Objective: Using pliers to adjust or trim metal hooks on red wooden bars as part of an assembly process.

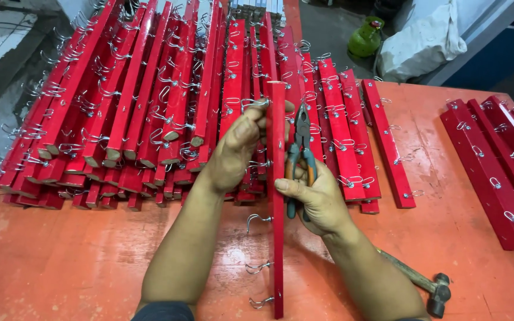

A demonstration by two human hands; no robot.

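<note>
Hands work a red slat at frame centre.
Left hand pinches a metal hook on it; right hand is clamped on pliers and the slat.

two bare forearms; a dark sleeve edge above the left hand; no gloves

A workshop: stacked red hook-studded slats cover an orange workbench beside a hammer.
</note>
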